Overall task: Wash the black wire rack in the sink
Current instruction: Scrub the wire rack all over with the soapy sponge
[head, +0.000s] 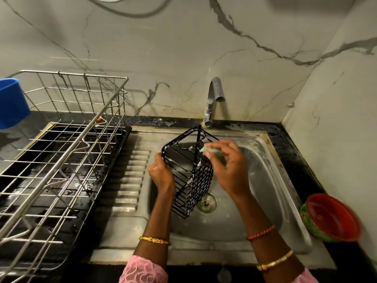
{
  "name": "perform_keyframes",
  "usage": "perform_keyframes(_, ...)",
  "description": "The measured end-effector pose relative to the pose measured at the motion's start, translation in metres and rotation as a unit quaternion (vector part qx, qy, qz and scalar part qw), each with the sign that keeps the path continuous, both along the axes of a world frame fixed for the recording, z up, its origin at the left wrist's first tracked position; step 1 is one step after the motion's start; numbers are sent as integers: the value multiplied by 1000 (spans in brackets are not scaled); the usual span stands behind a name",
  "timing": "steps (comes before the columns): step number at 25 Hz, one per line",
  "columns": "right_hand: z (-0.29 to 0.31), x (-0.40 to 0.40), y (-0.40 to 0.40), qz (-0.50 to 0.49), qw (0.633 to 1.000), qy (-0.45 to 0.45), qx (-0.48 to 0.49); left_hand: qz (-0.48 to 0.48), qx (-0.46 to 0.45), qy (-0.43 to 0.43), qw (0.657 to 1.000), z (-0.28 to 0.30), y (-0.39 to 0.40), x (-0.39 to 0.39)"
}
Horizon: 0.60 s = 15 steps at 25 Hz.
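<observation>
The black wire rack (188, 172) is a small box-shaped basket with streaks of white foam on its wires, held tilted above the steel sink (271, 180). My left hand (162, 174) grips its left side. My right hand (226, 166) presses a pale green scrub sponge (212, 151) against the rack's upper edge. The tap (213, 99) stands behind the rack, and no water runs from it.
A large steel dish rack (61, 152) on a black drip tray fills the counter to the left. A blue container (11, 103) sits at the far left. A red and green bowl (331, 218) rests on the sink's right corner. The drain (207, 202) lies below the rack.
</observation>
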State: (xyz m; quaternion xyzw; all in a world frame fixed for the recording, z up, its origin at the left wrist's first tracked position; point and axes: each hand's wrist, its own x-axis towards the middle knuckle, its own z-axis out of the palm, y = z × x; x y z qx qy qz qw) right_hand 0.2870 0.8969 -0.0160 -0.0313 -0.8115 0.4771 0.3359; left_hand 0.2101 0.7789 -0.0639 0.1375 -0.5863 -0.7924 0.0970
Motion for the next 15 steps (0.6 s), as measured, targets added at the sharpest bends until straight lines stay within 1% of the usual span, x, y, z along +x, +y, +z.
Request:
perform_keyframes(3,13,-23,0,12,999,-3,41,-5,14,7,1000,4,4,5)
perform_keyframes(6,-6,-13,-4,-4,997,14,82,-4,20,6,1000,7,5,7)
perform_keyframes(10,-31,12,-1,-53,997,44,36,-16,13,13,1000,2,4,4)
perform_keyframes(13,-35,23,0,-49,996,65,40,-25,9,3,1000,-1,7,6)
perform_keyframes(15,-33,31,0,-52,993,100,44,-22,5,6,1000,2,6,7)
